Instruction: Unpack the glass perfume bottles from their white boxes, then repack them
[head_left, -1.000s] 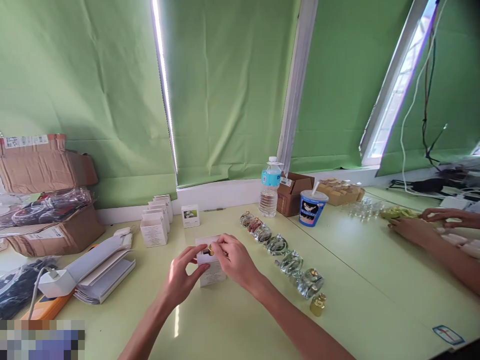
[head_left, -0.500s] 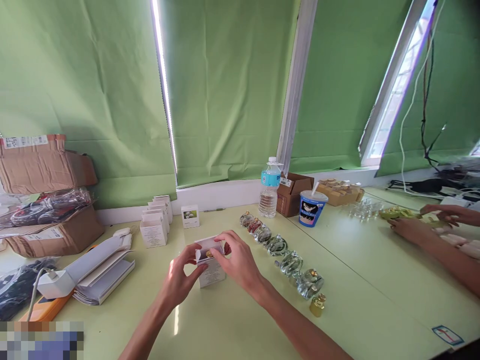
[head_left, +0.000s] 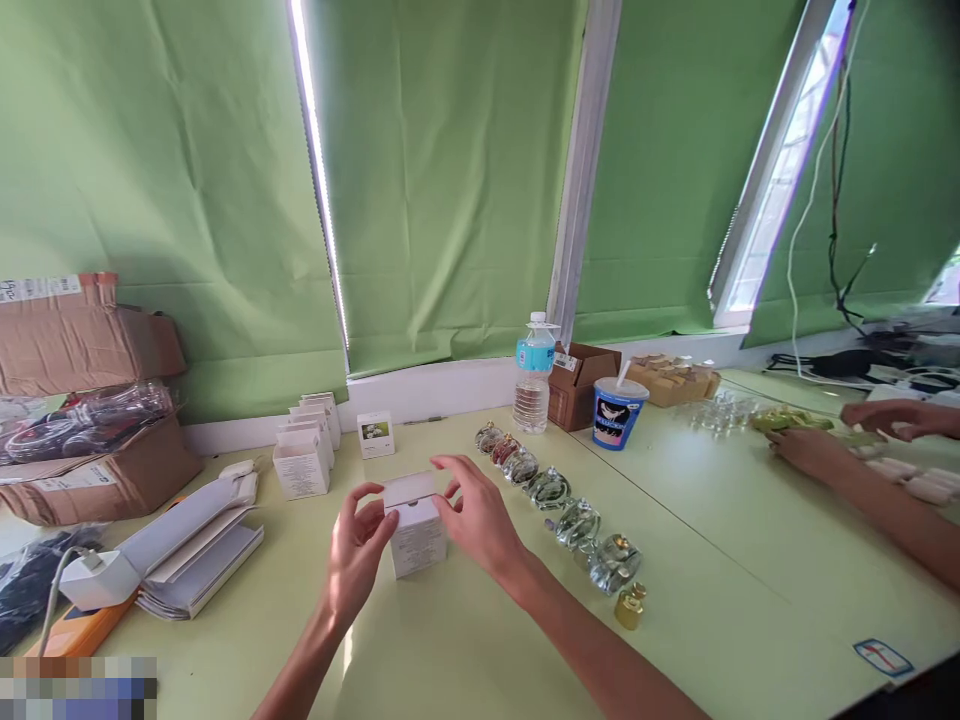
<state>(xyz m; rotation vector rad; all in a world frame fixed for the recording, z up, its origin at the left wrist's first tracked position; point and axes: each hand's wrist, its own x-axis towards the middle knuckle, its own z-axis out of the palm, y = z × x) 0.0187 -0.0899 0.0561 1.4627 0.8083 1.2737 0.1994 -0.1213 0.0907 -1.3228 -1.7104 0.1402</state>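
A small white box (head_left: 420,545) with fine print on its front stands upright on the table before me. An inner flap covers its opening, and the lid panel (head_left: 409,488) stands raised at the back. My left hand (head_left: 357,545) holds the left side, thumb at the front corner and fingers behind. On the right side, my right hand (head_left: 480,515) grips the top edge with thumb and fingers. The box's contents are hidden. To the right runs a slanting row of glass bottles (head_left: 577,522), with a small gold-coloured bottle (head_left: 631,606) at its near end.
Several white boxes (head_left: 301,465) stand at the back left, near a box with a flower picture (head_left: 376,434). Flat cartons (head_left: 199,560) lie left. A water bottle (head_left: 532,385) and blue cup (head_left: 618,415) stand behind. Another person's hands (head_left: 817,455) work at the right.
The inner flap of the white box now covers the opening, hiding the gold-coloured top that showed inside. My right fingers have shifted to its right edge. The view has turned slightly.
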